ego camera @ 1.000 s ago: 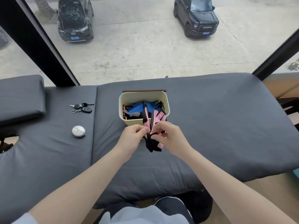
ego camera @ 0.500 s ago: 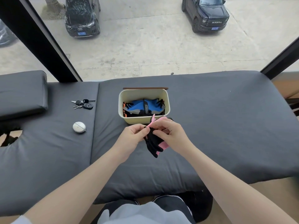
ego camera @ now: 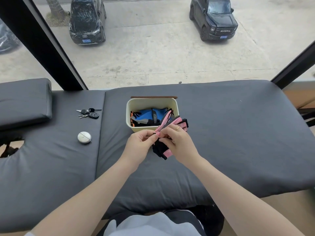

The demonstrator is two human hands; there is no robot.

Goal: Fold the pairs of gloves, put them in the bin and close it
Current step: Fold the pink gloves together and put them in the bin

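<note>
Pink-and-black gloves (ego camera: pixel 167 126): I see both grips pinched on the pair at its middle, left hand (ego camera: pixel 139 147) and right hand (ego camera: pixel 177 143) meeting just in front of the bin (ego camera: pixel 151 129). Half a second back the pink end lay bunched under the right fingers; now it fans up over the bin's near rim, black end hanging below. I judge the fold unfinished. Blue gloves (ego camera: pixel 146 115) already inside; lid (ego camera: pixel 154 97) behind the bin, off.

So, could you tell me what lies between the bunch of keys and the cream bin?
In the head view, only bare grey cushion and its seam separate the keys from the bin.
</note>
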